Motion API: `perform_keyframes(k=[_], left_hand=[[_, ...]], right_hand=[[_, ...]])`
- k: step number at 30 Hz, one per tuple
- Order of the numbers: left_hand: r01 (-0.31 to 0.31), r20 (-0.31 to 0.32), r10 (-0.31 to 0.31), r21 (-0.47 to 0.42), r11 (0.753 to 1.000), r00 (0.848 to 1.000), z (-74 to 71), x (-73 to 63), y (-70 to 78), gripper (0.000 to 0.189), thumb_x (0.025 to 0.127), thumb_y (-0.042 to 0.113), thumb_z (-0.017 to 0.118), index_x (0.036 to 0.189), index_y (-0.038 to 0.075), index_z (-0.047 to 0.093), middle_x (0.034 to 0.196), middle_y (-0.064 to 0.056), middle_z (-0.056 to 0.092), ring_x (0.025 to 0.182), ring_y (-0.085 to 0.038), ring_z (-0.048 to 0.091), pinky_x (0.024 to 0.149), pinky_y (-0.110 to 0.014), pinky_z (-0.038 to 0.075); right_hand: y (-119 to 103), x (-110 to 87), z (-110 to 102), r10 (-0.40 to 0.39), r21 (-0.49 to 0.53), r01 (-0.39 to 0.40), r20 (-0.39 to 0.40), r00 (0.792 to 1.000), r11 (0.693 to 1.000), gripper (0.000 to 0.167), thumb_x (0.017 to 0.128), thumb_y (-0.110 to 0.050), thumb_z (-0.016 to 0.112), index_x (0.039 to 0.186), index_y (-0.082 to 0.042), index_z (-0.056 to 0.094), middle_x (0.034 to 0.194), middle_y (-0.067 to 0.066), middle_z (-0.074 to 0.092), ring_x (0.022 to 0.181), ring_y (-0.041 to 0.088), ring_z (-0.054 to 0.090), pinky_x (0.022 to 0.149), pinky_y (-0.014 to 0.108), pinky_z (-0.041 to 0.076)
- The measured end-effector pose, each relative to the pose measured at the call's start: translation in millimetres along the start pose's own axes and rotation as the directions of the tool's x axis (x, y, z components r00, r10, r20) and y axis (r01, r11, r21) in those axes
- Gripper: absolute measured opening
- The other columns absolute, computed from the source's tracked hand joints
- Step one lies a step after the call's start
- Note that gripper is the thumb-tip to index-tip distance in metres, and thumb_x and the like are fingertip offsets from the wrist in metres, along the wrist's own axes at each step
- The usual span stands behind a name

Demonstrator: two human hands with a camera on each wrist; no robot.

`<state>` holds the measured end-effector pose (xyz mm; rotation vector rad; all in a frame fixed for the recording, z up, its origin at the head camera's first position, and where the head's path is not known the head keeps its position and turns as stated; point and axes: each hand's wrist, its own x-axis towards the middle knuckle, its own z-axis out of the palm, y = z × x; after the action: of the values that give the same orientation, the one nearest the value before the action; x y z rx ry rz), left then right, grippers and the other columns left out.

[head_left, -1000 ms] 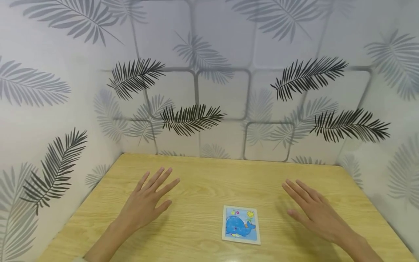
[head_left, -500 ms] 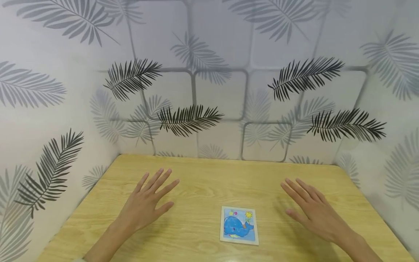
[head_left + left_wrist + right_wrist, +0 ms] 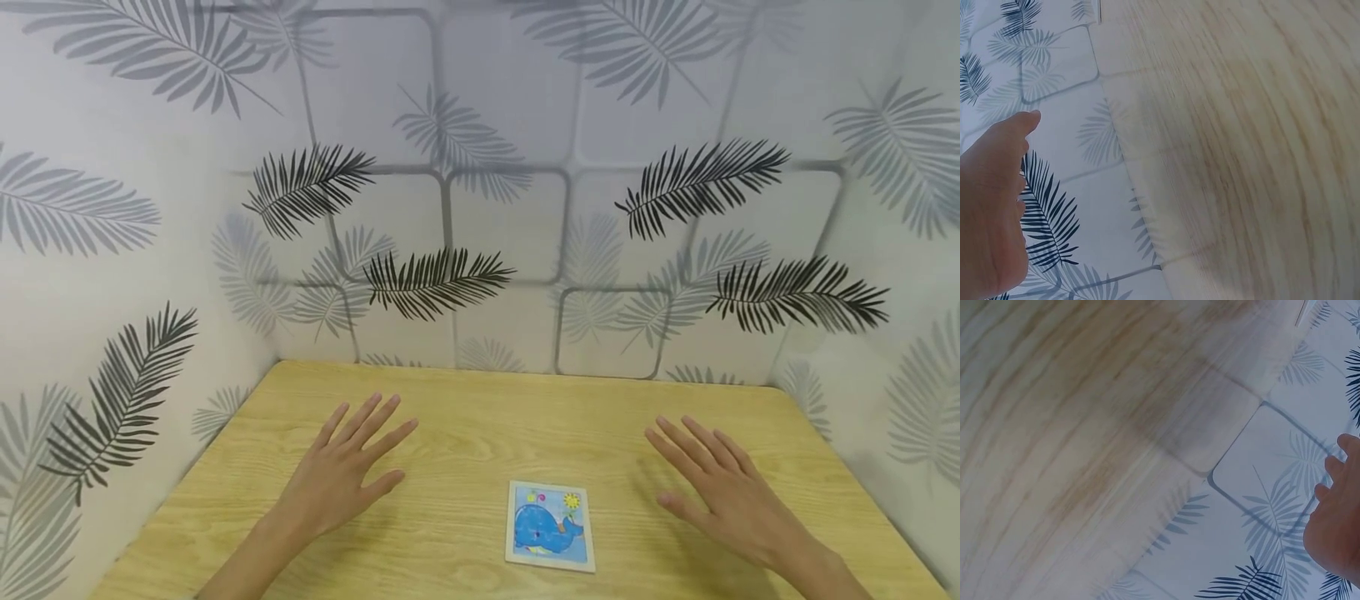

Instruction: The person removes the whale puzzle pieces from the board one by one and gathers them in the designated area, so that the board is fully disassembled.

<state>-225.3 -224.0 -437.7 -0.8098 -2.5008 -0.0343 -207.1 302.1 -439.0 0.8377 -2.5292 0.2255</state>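
Flat light-blue picture board with a pale border [image 3: 550, 527] lies between a bare left hand [image 3: 337, 479] and a bare right hand [image 3: 723, 500]

The board rests face up on a yellowish wood-grain tabletop [image 3: 468, 450], in the near part and a little right of the middle. Both hands are apart from it, the right one somewhat nearer to it than the left. Printed on its face is a rounded blue whale [image 3: 542, 530], its head toward the left and its tail toward the right, with a yellow sun [image 3: 572, 501] at the far right corner.

On the left side, the left hand has its fingers straight and spread toward the far edge, the thumb held out to the right. On the right side, the right hand has its fingers extended toward the far left, the thumb pointing left. Neither hand grips anything. Soft shadows fall on the wood beside them; whether either palm touches the surface cannot be told.

Along the far edge stands a pale wall [image 3: 510, 225] printed with black and grey feathery leaves and grey rounded outlines. Similar leaves mark the pale left side wall [image 3: 90, 292] and the pale right side wall [image 3: 892, 267].
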Motion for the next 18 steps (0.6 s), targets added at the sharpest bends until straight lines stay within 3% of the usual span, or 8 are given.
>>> perform_keyframes(k=[5, 9, 14, 18], left_hand=[[-0.014, -0.012, 0.014, -0.001, 1.0, 1.0, 3.2, 0.3, 3.1, 0.066, 0.099, 0.051, 0.062, 0.158, 0.029, 0.045, 0.169, -0.007, 0.031, 0.155, -0.032, 0.028, 0.128, -0.048, 0.003], [-0.013, 0.027, 0.014, -0.034, 0.999, 1.0, 5.0, 1.4, 7.9, 0.066, 0.099, 0.051, 0.062, 0.159, 0.03, 0.045, 0.17, -0.005, 0.03, 0.156, -0.03, 0.027, 0.128, -0.048, 0.004], [0.001, 0.083, 0.011, -0.142, 0.99, 0.996, 7.8, 2.4, 17.9, 0.064, 0.1, 0.048, 0.065, 0.158, 0.03, 0.046, 0.168, -0.003, 0.033, 0.156, -0.029, 0.028, 0.125, -0.056, 0.017], [-0.013, 0.105, 0.039, -0.243, 0.97, 0.994, 11.1, 7.5, 29.1, 0.062, 0.101, 0.045, 0.065, 0.158, 0.029, 0.046, 0.168, -0.004, 0.034, 0.155, -0.03, 0.03, 0.121, -0.059, 0.026]], right_hand=[[0, 0.2, 1, -0.033, -0.024, 0.033, -0.023, 0.999, 0.999, 0.076, 0.095, -0.044, 0.072, 0.16, -0.019, 0.042, 0.169, -0.001, 0.031, 0.159, 0.018, 0.013, 0.126, 0.033, -0.005], [0, -0.6, 5, -0.048, -0.031, 0.048, -0.024, 0.999, 0.998, 0.076, 0.094, -0.045, 0.071, 0.159, -0.019, 0.043, 0.169, 0.0, 0.031, 0.159, 0.018, 0.012, 0.127, 0.036, -0.004], [-7, 3.4, 13, -0.042, 0.033, 0.042, -0.002, 0.999, 0.999, 0.075, 0.096, -0.04, 0.072, 0.161, -0.02, 0.04, 0.169, -0.001, 0.031, 0.158, 0.024, 0.019, 0.126, 0.033, -0.005], [-17, 14.0, 16, -0.02, 0.136, 0.013, 0.054, 0.998, 0.991, 0.074, 0.098, -0.032, 0.072, 0.162, -0.024, 0.037, 0.168, 0.0, 0.032, 0.153, 0.03, 0.028, 0.123, 0.049, 0.013]])
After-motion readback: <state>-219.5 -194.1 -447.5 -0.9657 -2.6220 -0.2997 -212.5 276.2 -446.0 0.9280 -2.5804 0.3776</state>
